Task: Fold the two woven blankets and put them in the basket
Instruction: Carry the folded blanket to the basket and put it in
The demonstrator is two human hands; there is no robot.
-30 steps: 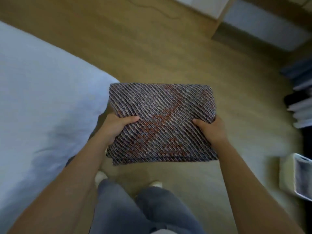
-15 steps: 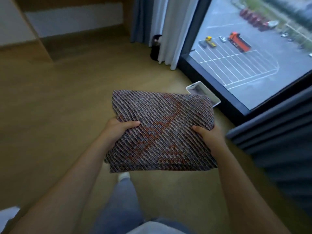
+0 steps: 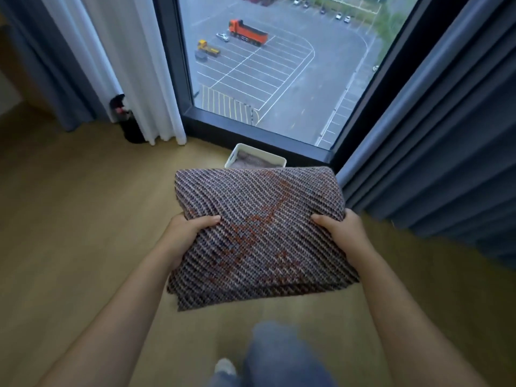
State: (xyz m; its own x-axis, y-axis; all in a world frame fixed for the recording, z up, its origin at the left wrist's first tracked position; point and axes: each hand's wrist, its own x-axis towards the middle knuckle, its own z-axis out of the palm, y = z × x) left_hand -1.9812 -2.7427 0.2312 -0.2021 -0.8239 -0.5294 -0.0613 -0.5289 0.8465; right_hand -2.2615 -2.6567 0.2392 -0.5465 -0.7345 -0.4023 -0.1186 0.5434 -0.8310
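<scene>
Currently, left hand [image 3: 186,233] and right hand [image 3: 343,233] each grasp the folded purple-and-orange woven blanket [image 3: 259,236], above the wooden floor [image 3: 83,219], near the white rectangular basket [image 3: 236,155].

Between your left hand [image 3: 183,233] and right hand [image 3: 344,233], the folded blanket [image 3: 259,219] is coarse woven cloth, matt and ribbed, grey thread with rust-red patches. Just beyond your grip, the basket [image 3: 231,160] looks like smooth white plastic and holds a second blanket [image 3: 255,162] of similar weave. Below your grip, the floor [image 3: 83,208] is pale wood with a satin finish.
</scene>
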